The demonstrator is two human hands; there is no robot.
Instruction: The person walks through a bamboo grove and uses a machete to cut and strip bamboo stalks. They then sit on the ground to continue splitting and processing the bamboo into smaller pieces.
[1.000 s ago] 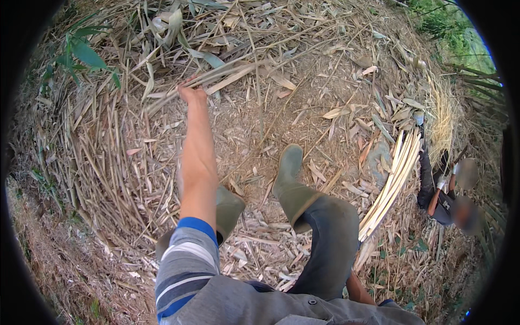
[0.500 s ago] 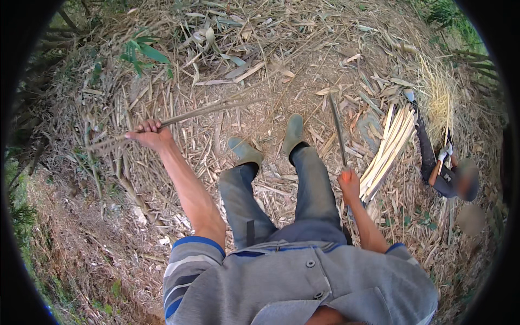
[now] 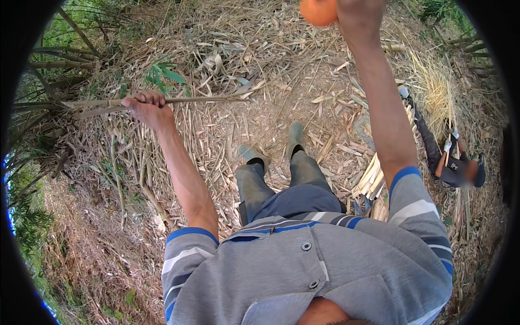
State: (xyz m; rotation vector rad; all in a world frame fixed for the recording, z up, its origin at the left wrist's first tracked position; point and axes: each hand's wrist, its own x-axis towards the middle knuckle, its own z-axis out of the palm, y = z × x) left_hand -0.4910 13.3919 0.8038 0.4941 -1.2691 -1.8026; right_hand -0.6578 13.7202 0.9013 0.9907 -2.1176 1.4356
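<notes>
My left hand [image 3: 149, 110] is out to the left with its fingers wrapped round a thin dry bamboo stick [image 3: 203, 99]. The stick lies nearly level, its far end pointing right and its other end reaching toward the stems at the left. High at the top edge is my right hand [image 3: 362, 13], closed on a machete. Only the machete's orange handle [image 3: 319, 11] shows beside the hand; the blade is out of view. My right forearm covers much of a bundle of pale split bamboo strips [image 3: 372, 177] on the ground to the right.
A co-worker [image 3: 454, 169] in dark clothes and white gloves is low at the right, near a heap of thin yellow strips [image 3: 436, 97]. Bamboo stems [image 3: 65, 65] stand at the left. Dry leaves and sticks litter the ground round my boots [image 3: 295, 132].
My right hand has swung from beside my right knee far up and forward with the machete. The left hand has risen slightly, and the stick has turned closer to level.
</notes>
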